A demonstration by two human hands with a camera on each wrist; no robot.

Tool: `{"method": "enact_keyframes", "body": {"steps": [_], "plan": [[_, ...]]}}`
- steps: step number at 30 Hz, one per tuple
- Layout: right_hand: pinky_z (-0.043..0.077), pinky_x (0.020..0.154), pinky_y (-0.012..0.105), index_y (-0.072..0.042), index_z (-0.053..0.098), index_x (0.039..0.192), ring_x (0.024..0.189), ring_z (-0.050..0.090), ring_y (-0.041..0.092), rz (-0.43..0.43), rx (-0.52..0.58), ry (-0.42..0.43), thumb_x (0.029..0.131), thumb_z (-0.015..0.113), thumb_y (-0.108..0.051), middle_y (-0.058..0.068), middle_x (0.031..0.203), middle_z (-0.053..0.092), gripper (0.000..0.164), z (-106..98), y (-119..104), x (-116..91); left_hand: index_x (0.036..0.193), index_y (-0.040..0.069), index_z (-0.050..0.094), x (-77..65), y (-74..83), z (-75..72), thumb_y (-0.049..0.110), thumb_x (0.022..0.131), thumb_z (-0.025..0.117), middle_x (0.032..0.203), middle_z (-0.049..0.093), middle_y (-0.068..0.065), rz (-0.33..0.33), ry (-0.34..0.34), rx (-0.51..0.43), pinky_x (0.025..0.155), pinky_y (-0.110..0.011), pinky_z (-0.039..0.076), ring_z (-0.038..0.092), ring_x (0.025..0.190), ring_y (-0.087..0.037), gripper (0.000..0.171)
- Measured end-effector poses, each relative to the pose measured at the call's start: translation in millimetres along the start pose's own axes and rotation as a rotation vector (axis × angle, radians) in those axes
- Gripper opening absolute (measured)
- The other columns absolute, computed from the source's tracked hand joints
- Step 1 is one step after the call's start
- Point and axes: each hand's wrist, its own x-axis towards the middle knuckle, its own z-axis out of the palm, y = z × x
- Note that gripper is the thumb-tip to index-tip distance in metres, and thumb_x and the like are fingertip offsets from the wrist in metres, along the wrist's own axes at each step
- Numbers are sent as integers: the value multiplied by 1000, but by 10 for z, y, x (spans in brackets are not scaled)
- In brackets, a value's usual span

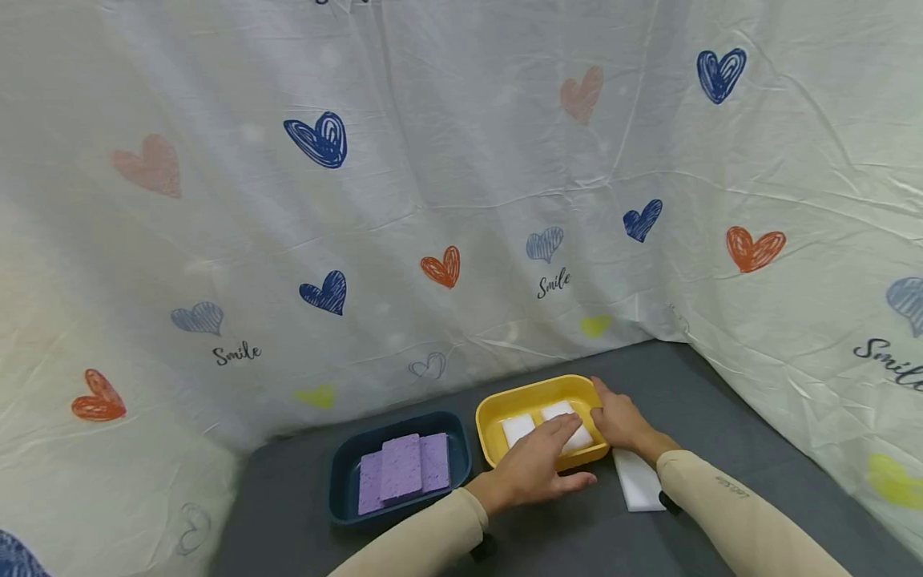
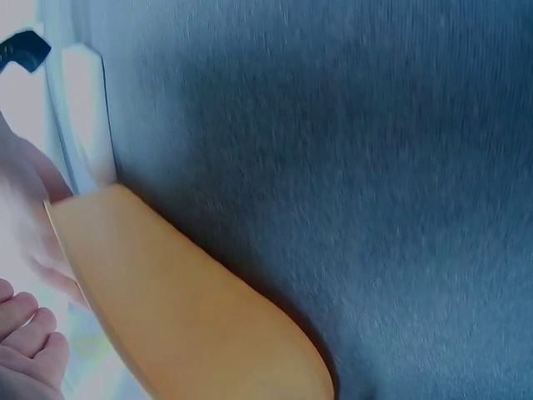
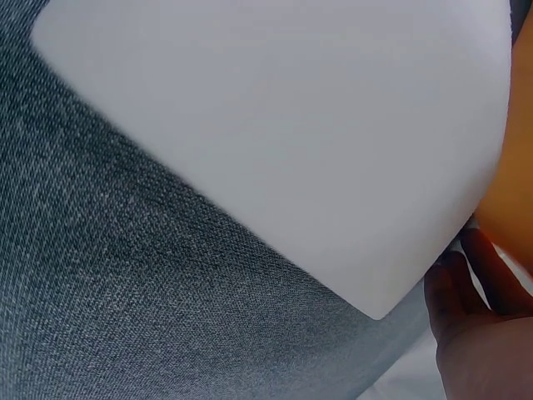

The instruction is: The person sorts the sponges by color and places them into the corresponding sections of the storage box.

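Note:
A yellow bin (image 1: 497,405) holds two white sponges, one on the left (image 1: 517,428) and one on the right (image 1: 566,425). My left hand (image 1: 530,465) reaches over the bin's near side, its fingers extended over the right sponge and its thumb apart in front of the bin. At the bin's right end my right hand (image 1: 626,421) grips the rim; some of its fingers are hidden. Another white sponge (image 1: 638,481) lies on the table under the right wrist, and it fills much of the right wrist view.
Left of the yellow bin stands a dark blue bin (image 1: 339,481) with purple sponges (image 1: 401,466) in it, one overlapping the others. Both bins rest on a dark grey table (image 1: 288,513). A white curtain (image 1: 461,224) printed with hearts hangs behind and to the right.

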Motion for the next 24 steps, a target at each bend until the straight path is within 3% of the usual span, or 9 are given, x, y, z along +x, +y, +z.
{"method": "enact_keyframes", "body": {"steps": [2, 5, 13, 20, 24], "plan": [[59, 87, 48, 3, 27, 170, 66, 63, 19, 10, 12, -15, 105, 51, -19, 11, 82, 72, 73, -17, -5, -5, 164, 6, 46, -7, 53, 0, 55, 102, 74, 164, 56, -12, 49, 1, 15, 124, -37, 45, 55, 152, -22, 84], [56, 82, 44, 2, 25, 171, 57, 56, 17, 21, 29, -27, 105, 50, -20, 2, 67, 60, 74, -37, -30, -14, 162, 4, 49, -24, 134, 4, 55, 102, 74, 163, 57, -11, 94, -10, 41, 125, -35, 44, 54, 152, -21, 83], [56, 76, 41, 4, 25, 171, 54, 53, 18, 20, 38, -25, 105, 50, -18, 1, 66, 60, 74, -52, -60, -27, 163, 6, 48, -61, 261, 70, 56, 103, 70, 166, 54, -7, 120, -78, 72, 128, -31, 39, 49, 155, -17, 81], [56, 76, 42, 3, 25, 171, 51, 52, 18, 24, 47, -25, 105, 49, -19, 0, 62, 57, 74, -61, -58, -18, 160, 2, 51, -84, 320, 159, 55, 104, 71, 164, 56, -11, 193, -69, 99, 127, -29, 39, 51, 154, -18, 80], [58, 79, 46, 5, 26, 170, 57, 56, 19, 14, 58, -22, 105, 48, -17, 1, 63, 59, 72, -147, -211, -117, 158, 2, 53, -98, 354, 229, 54, 104, 71, 162, 58, -11, 221, -74, 98, 126, -28, 41, 53, 152, -17, 78]]}}
